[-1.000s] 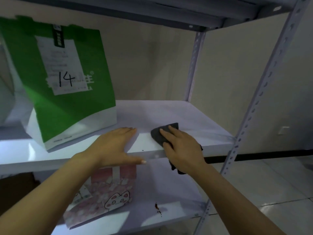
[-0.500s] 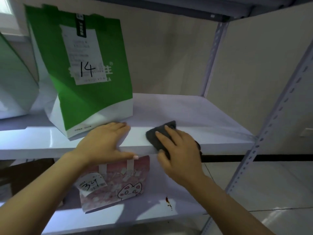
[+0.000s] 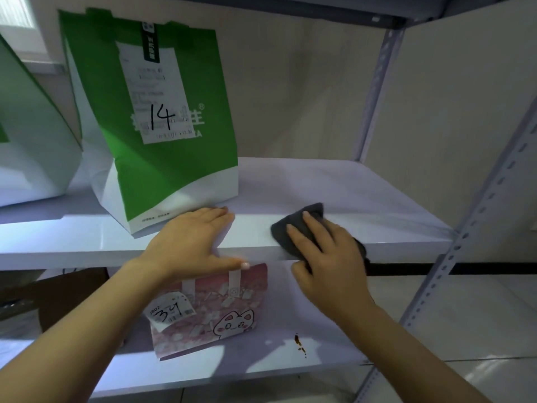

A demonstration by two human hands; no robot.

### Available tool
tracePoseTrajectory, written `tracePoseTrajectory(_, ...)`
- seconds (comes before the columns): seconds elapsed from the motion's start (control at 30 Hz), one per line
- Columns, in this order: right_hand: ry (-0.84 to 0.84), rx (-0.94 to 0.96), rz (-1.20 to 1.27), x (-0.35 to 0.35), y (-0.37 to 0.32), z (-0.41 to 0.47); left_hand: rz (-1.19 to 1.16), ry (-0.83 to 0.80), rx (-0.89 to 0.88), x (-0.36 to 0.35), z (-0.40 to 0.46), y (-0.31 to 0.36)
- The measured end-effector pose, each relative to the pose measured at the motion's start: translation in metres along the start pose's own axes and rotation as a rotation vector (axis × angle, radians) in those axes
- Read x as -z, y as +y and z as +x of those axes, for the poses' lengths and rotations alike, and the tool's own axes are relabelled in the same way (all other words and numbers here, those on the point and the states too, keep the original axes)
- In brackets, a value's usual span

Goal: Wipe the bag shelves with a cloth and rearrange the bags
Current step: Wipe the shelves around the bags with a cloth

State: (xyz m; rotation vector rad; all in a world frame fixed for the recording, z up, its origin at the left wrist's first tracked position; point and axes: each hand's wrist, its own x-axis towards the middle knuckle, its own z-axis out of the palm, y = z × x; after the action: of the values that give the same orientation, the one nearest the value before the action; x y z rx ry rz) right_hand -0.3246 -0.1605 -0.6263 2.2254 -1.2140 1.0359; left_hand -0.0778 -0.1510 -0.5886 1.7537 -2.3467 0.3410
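Note:
A green and white paper bag [image 3: 162, 146] marked 14 stands on the white middle shelf [image 3: 334, 196]. My left hand [image 3: 189, 242] lies flat on the shelf's front edge, fingertips at the bag's base. My right hand [image 3: 322, 257] presses a dark grey cloth [image 3: 290, 228] onto the front edge of the shelf, to the right of the bag. Below, a pink cat-print bag [image 3: 209, 312] marked 34 stands on the lower shelf [image 3: 261, 370].
A second green and white bag [image 3: 32, 135] stands at the far left of the middle shelf. A small brown stain [image 3: 297, 341] marks the lower shelf. Perforated metal uprights [image 3: 482, 205] frame the right side, a tiled floor beyond. A dark object [image 3: 55, 295] sits lower left.
The view has shifted right and closer. My right hand has drawn the cloth slightly nearer the front edge. My left hand stays on the shelf edge.

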Motion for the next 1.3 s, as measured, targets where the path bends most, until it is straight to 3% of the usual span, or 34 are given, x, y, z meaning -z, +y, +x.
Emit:
tracePoseTrajectory(0.13,-0.011,0.056,0.039,-0.009,-0.022,0.006,-0.02,0.018,-0.008,0.001,-0.001,0.003)
tracePoseTrajectory(0.37,-0.095,0.075,-0.006,0.011,0.014,0.003,0.058,0.019,0.011,0.004,-0.006,0.006)
tracePoseTrajectory(0.53,0.029,0.08,0.02,0.03,0.035,-0.016,0.112,0.089,-0.049,0.002,-0.015,0.013)
tracePoseTrajectory(0.7,0.12,0.071,0.126,0.047,0.041,-0.046,0.039,0.236,-0.185,-0.008,-0.035,0.041)
tracePoseTrajectory(0.87,0.032,0.117,0.144,0.047,0.041,-0.086,-0.004,0.383,-0.422,-0.038,-0.059,0.072)
tracePoseTrajectory(0.93,-0.022,0.095,0.133,0.036,0.046,-0.105,0.031,0.309,-0.448,-0.064,-0.069,0.079)
tracePoseTrajectory(1.07,-0.219,-0.036,0.121,-0.003,0.062,-0.139,-0.029,-0.048,-0.323,-0.124,-0.08,0.074)
tracePoseTrajectory(1.23,-0.485,-0.364,0.17,-0.058,0.075,-0.178,0.067,-0.371,-0.225,-0.185,-0.086,0.076)
tracePoseTrajectory(1.3,-0.565,-0.406,0.165,-0.083,0.079,-0.189,0.036,-0.475,-0.209,-0.214,-0.091,0.077)
